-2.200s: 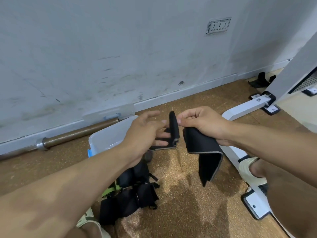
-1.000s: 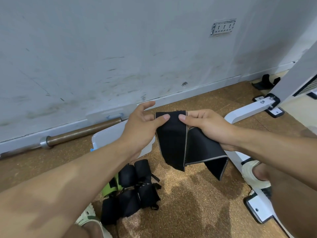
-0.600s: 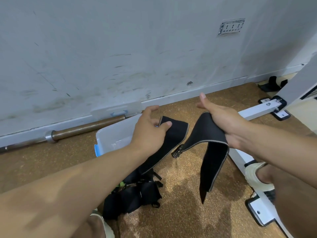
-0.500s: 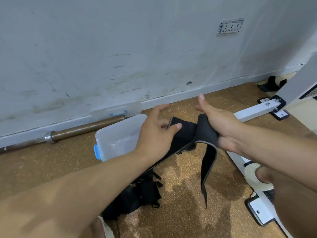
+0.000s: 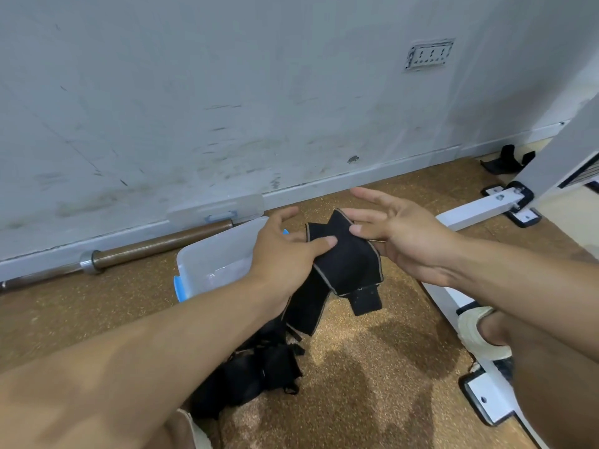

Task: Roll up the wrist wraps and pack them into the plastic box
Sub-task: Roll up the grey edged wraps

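Observation:
A black wrist wrap (image 5: 343, 264) with a thin pale edge hangs folded between both hands above the floor. My left hand (image 5: 285, 251) pinches its upper left part between thumb and fingers. My right hand (image 5: 402, 238) has its fingers spread and fairly straight, and the wrap lies across its palm and fingertips. One strip hangs down on the left, and a short hook-and-loop end hangs lower right. The clear plastic box (image 5: 214, 257) with blue clips stands open on the floor behind my left hand. Several other black wraps (image 5: 259, 371) lie in a pile under my left forearm.
A barbell (image 5: 155, 247) lies along the wall base, with the box lid (image 5: 217, 209) leaning behind it. A white bench frame (image 5: 479, 209) runs along the right, next to my foot in a pale sandal (image 5: 479, 335). The floor is brown cork-like matting.
The wrap has been folded over again between my hands. My right hand has opened its fingers and now lies lower, and the long hanging tail has been gathered up shorter.

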{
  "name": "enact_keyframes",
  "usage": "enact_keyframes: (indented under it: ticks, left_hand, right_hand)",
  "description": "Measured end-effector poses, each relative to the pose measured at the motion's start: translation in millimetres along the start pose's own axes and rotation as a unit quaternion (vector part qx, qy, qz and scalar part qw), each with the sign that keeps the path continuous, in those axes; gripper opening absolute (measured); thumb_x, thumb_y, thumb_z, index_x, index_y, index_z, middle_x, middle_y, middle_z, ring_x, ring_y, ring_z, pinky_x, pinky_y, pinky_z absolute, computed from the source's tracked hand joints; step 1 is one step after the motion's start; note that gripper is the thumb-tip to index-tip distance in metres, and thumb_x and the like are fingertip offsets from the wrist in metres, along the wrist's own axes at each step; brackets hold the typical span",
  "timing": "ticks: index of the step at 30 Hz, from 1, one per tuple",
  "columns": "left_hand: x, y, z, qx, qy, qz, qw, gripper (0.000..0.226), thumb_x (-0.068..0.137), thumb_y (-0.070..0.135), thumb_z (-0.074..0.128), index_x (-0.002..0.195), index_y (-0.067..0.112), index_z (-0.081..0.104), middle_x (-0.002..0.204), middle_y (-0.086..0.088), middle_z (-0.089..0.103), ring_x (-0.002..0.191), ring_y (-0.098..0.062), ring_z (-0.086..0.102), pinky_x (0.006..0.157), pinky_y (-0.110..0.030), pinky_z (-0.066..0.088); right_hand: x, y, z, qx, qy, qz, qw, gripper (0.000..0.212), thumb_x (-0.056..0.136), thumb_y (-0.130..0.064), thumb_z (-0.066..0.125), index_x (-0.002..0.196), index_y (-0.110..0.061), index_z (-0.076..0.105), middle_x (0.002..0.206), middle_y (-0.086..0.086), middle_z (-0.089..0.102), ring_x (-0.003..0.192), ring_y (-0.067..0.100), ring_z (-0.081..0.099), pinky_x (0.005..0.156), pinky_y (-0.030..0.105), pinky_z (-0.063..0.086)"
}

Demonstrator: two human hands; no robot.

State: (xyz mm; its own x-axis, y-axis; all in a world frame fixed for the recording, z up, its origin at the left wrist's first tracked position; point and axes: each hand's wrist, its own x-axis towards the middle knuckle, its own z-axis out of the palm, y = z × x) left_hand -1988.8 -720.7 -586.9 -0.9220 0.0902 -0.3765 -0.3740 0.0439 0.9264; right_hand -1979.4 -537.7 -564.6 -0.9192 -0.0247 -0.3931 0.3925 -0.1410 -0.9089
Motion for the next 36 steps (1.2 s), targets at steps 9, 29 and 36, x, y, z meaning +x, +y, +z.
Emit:
enact_keyframes:
  ticks: [9,29,36]
  left_hand:
    - [19,12,-16,-0.122,0.122,-0.015,0.985,0.068,0.084,0.004,0.081,0.14,0.025,0.047,0.11,-0.006,0.065,0.095,-0.024,0.073,0.079,-0.035,0.062]
    - [56,15,-48,-0.09,0.153,-0.016,0.984,0.043,0.094,0.018,0.072,0.131,0.026,0.052,0.131,-0.008,0.062,0.114,-0.025,0.066,0.102,-0.042,0.054]
    - [39,23,-37,-0.041,0.042,0.053,0.997,0.043,0.093,0.015,0.074,0.129,0.029,0.055,0.117,-0.006,0.073,0.097,-0.015,0.073,0.088,-0.033,0.06]
  right_hand:
    - [0,14,1,-0.14,0.004,0.025,0.99,0.052,0.085,-0.012,0.082,0.13,-0.023,0.058,0.097,0.004,0.08,0.091,0.021,0.078,0.07,0.029,0.058]
    - [-16,-21,-4,-0.103,0.157,-0.251,0.95,0.016,0.087,-0.004,0.078,0.093,-0.014,0.068,0.087,0.003,0.074,0.066,0.022,0.073,0.053,0.025,0.058]
    - [-9,-11,-11,-0.101,0.112,-0.199,0.968,0.018,0.083,0.0,0.08,0.095,-0.01,0.07,0.085,0.005,0.075,0.076,0.015,0.074,0.066,0.023,0.06]
